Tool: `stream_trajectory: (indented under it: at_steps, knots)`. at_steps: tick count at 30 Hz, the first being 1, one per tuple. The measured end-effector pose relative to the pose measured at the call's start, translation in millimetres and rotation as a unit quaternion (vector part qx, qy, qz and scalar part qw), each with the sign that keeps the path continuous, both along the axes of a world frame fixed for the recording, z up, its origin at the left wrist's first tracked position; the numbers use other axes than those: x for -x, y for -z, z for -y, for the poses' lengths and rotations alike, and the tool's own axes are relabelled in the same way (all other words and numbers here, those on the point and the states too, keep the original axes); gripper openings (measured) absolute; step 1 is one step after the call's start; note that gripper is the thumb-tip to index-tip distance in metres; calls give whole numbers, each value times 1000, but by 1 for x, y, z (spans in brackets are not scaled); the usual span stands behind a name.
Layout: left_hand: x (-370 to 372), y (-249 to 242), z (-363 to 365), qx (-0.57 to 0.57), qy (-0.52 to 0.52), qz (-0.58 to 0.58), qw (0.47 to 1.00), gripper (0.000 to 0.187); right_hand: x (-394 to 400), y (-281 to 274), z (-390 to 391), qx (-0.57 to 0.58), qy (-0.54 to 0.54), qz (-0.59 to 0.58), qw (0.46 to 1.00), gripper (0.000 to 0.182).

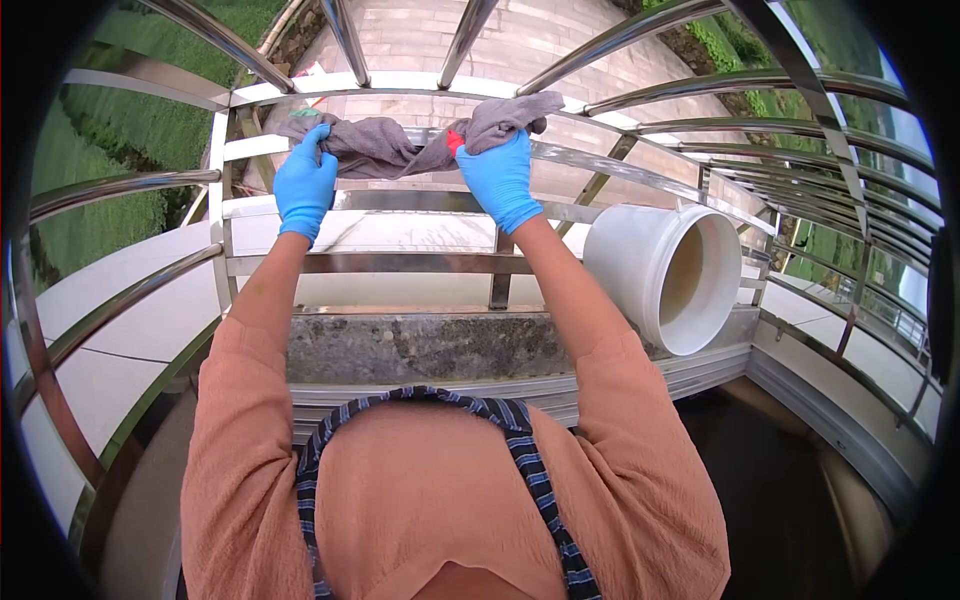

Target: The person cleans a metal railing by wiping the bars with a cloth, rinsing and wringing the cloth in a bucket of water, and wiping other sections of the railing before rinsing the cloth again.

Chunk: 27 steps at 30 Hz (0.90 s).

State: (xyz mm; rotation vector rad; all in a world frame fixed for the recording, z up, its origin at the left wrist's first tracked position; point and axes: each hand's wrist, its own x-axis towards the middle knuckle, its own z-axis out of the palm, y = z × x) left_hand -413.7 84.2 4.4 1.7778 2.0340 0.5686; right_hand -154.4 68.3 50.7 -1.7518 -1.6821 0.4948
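A twisted grey cloth (375,148) stretches between my two hands over the flat metal rails. My left hand (305,185), in a blue glove, is closed around the cloth's left end. The other end is bunched in my right hand (500,180), also blue-gloved and closed on it. A small red patch shows by my right thumb; what it is I cannot make out. Right of my right hand stands a white bucket (625,265), its open mouth facing me and murky liquid visible inside.
Shiny metal bars (640,50) form a cage-like railing ahead and to both sides. Below it runs a stained concrete ledge (420,348) with a metal window track (650,375) on the near side. Paving (410,50) and green plants (110,150) lie far below.
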Motion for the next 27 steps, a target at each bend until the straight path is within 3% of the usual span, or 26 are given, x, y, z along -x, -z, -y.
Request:
stream_trajectory:
  at_steps: [2,3,4,6,8,10,12,13,14,17,19,20,22,24,26,27]
  knots:
    - [1,0,3,-13,7,-8,1000,35,8,3,7,-51,65,-75,994,46]
    - [2,2,3,4,6,-3,1000,35,8,12,2,-28,25,-138,990,65]
    - [1,2,6,4,6,-4,1000,35,15,-5,-11,-74,23,-113,991,62]
    - [0,-4,4,-7,8,-7,1000,35,5,20,-52,-2,48,80,996,58]
    - [4,3,-1,-13,7,12,1000,35,-2,30,-71,69,79,124,987,57]
    - [5,11,-1,3,12,-3,1000,35,-7,40,-83,94,113,83,986,58]
    - [3,7,2,-12,2,32,999,34,-4,36,-92,69,152,-44,985,57]
    - [4,8,2,-23,5,37,999,34,-17,72,-113,-13,128,17,992,41]
    - [4,9,2,-36,9,41,998,34,-28,80,-130,-23,127,20,991,39]
    - [4,7,0,-27,10,38,999,34,-54,83,-169,44,174,-7,984,37]
    - [2,8,-4,-22,8,38,999,34,-58,90,-188,115,232,-46,965,57]
    - [2,7,-3,-19,9,39,999,34,-57,104,-196,106,235,34,966,56]
    - [8,7,0,-26,15,33,999,33,-58,115,-200,115,250,0,961,50]
    - [5,8,1,-55,22,35,998,33,-61,129,-198,124,262,55,955,45]
    - [3,0,-1,-11,10,29,999,34,-54,121,-190,118,212,274,931,41]
    - [4,1,-1,-13,9,27,1000,34,-35,77,-174,189,218,289,913,40]
